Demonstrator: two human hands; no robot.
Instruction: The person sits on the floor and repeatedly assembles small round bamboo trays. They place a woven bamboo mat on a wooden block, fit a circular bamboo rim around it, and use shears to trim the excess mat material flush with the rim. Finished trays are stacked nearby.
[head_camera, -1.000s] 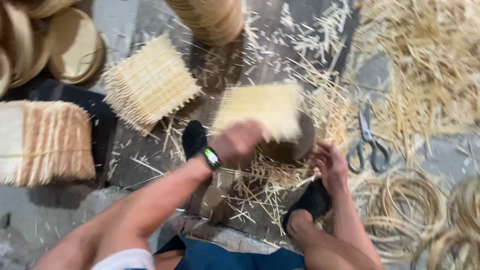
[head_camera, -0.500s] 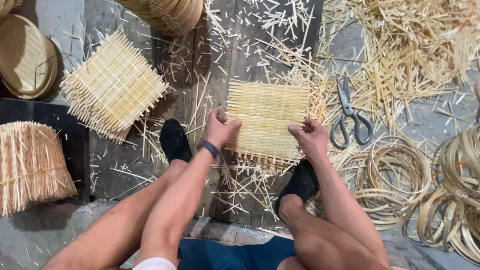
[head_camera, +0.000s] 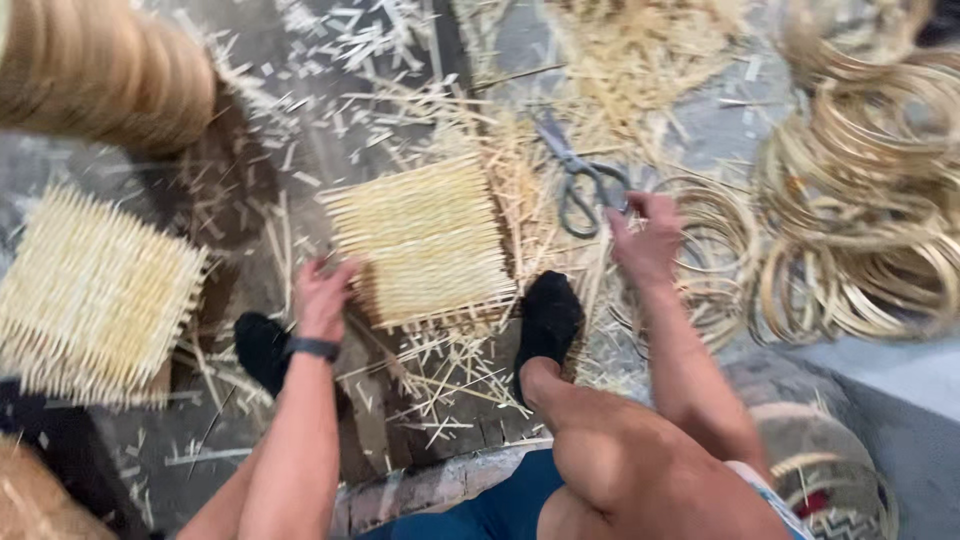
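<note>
A dark, worn floor lies strewn with pale bamboo offcuts. A grey slab edges the lower right. Coiled hoops heap at the right, a stack of round trays upper left, and a pile of woven squares at the left. Light is soft and even.

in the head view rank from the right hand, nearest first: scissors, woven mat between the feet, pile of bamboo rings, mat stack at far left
1. Grey metal scissors: just left of the right hand, about touching.
2. Pile of tan bamboo rings: to its right.
3. Square pale woven bamboo mat: left, between the feet.
4. Stack of square woven mats: far left.
Items 2 and 3 are close.
</note>
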